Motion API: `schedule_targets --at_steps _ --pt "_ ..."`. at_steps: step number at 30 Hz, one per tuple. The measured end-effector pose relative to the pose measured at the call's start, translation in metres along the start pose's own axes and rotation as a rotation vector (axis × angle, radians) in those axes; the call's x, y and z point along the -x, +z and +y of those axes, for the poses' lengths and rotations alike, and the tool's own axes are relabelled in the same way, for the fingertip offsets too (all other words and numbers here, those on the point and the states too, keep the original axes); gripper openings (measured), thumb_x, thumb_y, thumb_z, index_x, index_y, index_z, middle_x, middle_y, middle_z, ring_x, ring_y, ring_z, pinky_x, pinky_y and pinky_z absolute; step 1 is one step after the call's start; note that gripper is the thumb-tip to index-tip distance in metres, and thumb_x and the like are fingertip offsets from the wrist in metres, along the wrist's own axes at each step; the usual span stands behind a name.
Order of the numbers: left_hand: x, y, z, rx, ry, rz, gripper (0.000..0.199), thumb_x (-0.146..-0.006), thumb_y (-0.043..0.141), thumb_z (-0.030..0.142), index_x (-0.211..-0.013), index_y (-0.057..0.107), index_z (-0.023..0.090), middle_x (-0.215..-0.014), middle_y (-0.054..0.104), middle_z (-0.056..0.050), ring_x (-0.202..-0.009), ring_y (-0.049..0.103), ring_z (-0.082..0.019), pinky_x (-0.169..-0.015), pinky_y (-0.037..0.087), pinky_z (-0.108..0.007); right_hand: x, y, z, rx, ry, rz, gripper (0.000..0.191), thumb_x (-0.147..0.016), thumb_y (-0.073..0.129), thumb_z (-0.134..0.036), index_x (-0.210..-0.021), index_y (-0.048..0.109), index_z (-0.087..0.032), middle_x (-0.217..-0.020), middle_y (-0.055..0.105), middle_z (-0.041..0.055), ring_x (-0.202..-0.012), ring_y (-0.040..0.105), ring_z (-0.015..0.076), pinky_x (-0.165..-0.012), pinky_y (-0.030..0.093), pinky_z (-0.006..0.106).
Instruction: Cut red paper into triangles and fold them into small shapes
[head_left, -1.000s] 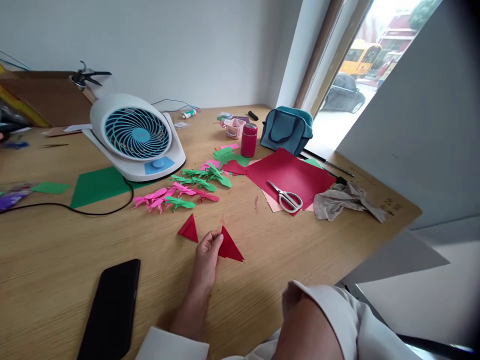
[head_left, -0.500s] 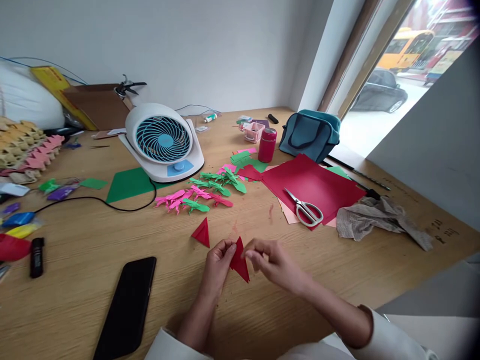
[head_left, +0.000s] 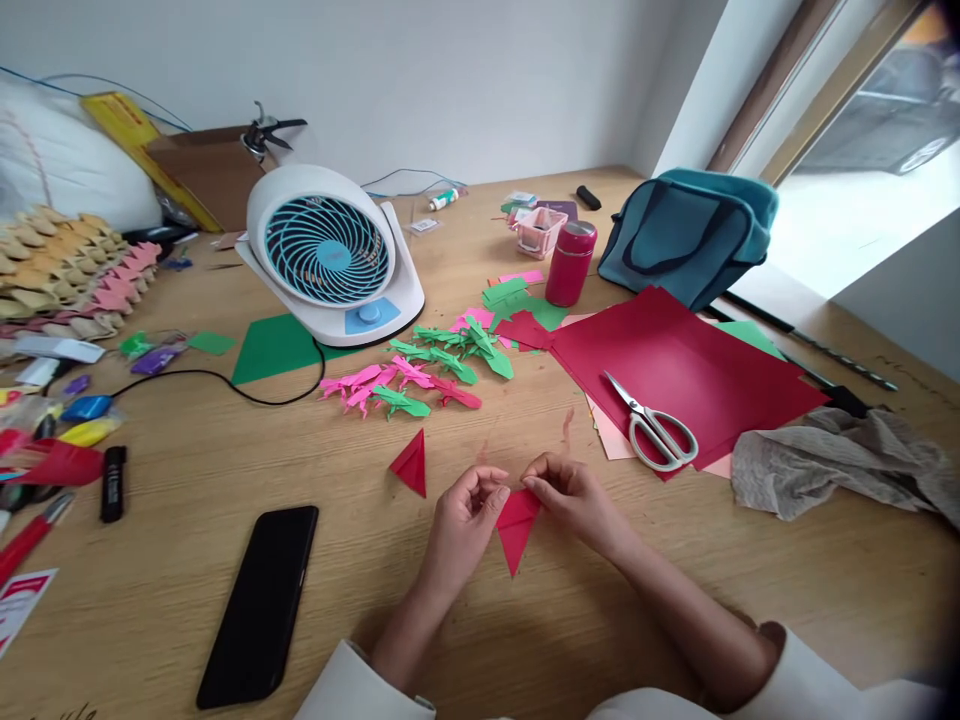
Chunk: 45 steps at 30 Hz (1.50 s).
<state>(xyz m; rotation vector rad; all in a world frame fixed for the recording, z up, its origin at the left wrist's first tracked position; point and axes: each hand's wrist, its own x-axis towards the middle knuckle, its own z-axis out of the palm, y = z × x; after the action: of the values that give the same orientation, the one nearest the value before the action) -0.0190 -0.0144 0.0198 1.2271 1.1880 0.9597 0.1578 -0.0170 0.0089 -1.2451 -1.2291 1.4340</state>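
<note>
A folded piece of red paper [head_left: 517, 532] hangs point-down between my two hands, just above the wooden table. My left hand [head_left: 471, 510] pinches its upper left corner, thumb against fingers. At the upper right corner, my right hand [head_left: 574, 497] grips it the same way. A second folded red paper triangle [head_left: 411, 464] lies on the table to the left of my hands. Beyond it rest several small folded paper figures in pink [head_left: 365, 386] and green [head_left: 487, 350]. To the right, white-handled scissors [head_left: 654, 428] lie on large red paper sheets [head_left: 675, 350].
A white fan [head_left: 330, 260] stands behind the folded figures, its black cord running left. A black phone [head_left: 259, 605] lies at the front left, with a black marker [head_left: 113, 484] beyond. A red flask [head_left: 571, 263], a teal bag [head_left: 686, 235] and a grey cloth [head_left: 802, 460] are on the right.
My right hand has come onto the red paper, which has turned from upright to point-down. Now both hands hold it by its upper corners. The view has swung left.
</note>
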Motion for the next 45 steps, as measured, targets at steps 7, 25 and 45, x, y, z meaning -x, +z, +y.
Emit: schedule_targets --at_steps 7,25,45 --pt "-0.005 0.0 -0.003 0.003 -0.033 0.017 0.015 -0.079 0.071 0.033 -0.08 0.07 0.018 -0.068 0.062 0.0 -0.062 0.051 -0.011 -0.059 0.04 -0.021 0.004 -0.012 0.001 0.063 -0.004 -0.024 0.025 -0.09 0.062 -0.043 -0.09 0.066 -0.018 -0.076 0.061 0.0009 -0.063 0.051 0.0118 -0.059 0.04 0.025" --pt "-0.001 -0.001 -0.01 0.083 -0.006 0.018 0.027 -0.083 0.061 0.021 -0.11 0.062 0.019 -0.098 0.071 -0.006 -0.086 0.066 -0.016 -0.071 0.052 -0.024 0.001 -0.009 0.011 -0.001 0.036 0.039 0.031 -0.09 0.06 -0.047 -0.105 0.064 -0.02 -0.083 0.072 0.0042 -0.071 0.071 0.0184 -0.072 0.058 0.034" --pt "0.006 0.003 -0.007 -0.396 0.247 0.035 0.011 -0.081 0.06 0.012 -0.087 0.063 0.02 -0.084 0.069 0.002 -0.078 0.064 -0.011 -0.071 0.049 -0.021 0.011 -0.015 -0.008 0.21 -0.084 -0.283 0.022 -0.092 0.054 -0.018 -0.112 0.061 -0.019 -0.091 0.064 0.0022 -0.077 0.057 0.0135 -0.069 0.046 0.025"
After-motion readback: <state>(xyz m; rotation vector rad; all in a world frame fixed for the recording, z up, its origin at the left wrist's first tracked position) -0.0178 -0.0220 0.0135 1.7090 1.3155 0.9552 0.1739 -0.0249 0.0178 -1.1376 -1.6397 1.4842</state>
